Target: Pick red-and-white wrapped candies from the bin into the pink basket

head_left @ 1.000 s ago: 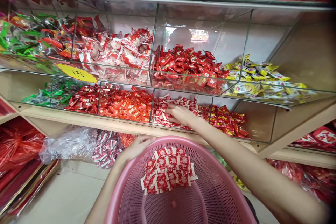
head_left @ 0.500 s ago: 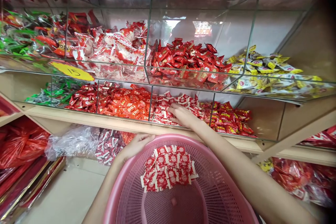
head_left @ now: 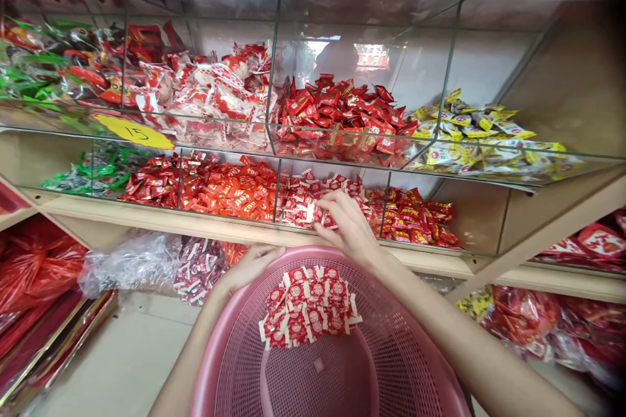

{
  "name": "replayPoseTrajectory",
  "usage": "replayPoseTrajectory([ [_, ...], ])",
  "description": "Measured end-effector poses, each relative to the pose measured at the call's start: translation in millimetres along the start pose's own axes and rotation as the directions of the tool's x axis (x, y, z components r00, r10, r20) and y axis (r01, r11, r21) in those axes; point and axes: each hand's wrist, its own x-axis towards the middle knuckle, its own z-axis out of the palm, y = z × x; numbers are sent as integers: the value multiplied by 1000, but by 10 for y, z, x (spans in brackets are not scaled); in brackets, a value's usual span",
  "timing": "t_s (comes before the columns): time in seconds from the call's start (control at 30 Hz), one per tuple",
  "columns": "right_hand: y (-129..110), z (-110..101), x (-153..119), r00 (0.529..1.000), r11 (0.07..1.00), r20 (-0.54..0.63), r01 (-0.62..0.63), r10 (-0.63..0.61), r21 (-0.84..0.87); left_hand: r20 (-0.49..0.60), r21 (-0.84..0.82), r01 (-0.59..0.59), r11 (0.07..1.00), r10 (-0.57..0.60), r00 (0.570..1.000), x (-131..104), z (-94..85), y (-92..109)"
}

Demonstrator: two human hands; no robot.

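A pink mesh basket (head_left: 220,339) is in front of me, with a neat cluster of red-and-white wrapped candies (head_left: 308,306) lying in its upper part. My left hand (head_left: 254,264) is closed on the basket's far left rim. My right hand (head_left: 345,221) is at the front of a lower shelf compartment, beside red-and-white candies (head_left: 298,199) of the same kind. Its fingers are curled, and a small candy seems to be pinched at the fingertips, partly hidden.
Clear dividers split the shelf. Orange-red candies (head_left: 239,189) lie left of the compartment, dark red packets (head_left: 411,215) right of it. Above are red packets (head_left: 342,114), yellow packets (head_left: 479,127) and a yellow price tag (head_left: 134,132). A wooden shelf edge (head_left: 147,212) runs behind the basket.
My right hand has lifted slightly and drawn back from the candy pile, its fingers more curled. The view has shifted a little; my left hand still holds the rim.
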Motion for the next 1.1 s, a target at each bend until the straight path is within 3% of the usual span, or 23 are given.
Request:
replayPoseTrajectory([
  [0.1, -203, -92, -221, 972, 1000, 232, 26, -28, 9, -17, 22, 12, 1000, -12, 1000, 3, 6, -9],
  [0.23, -294, -32, -406, 838, 988, 546, 100, -19, -119, -9, -2, 12, 1000, -12, 1000, -6, 15, -3],
  [0.33, -315, 98, -421, 759, 963, 650, 149, 33, -223, 1, -30, 6, 1000, -6, 1000, -22, 21, 9],
  [0.4, -328, 188, -411, 746, 946, 663, 167, 65, -280, -2, -30, 7, 1000, -7, 1000, -29, 23, 10],
  [0.53, -335, 268, -415, 762, 929, 642, 171, 87, -329, -24, 11, -1, 1000, 1, 1000, -26, 17, -5],
  [0.73, -383, 94, -458, 749, 964, 651, 63, 126, -259, -44, 48, 3, 999, -1, 999, -20, 12, 15],
  [0.87, -439, 82, -545, 730, 980, 677, 54, 93, -193, -53, 58, 19, 998, -15, 998, -32, 19, 43],
  [1.1, -457, 202, -631, 766, 963, 631, 58, 127, -264, -9, -10, -1, 1000, 1, 1000, -39, 17, 14],
])
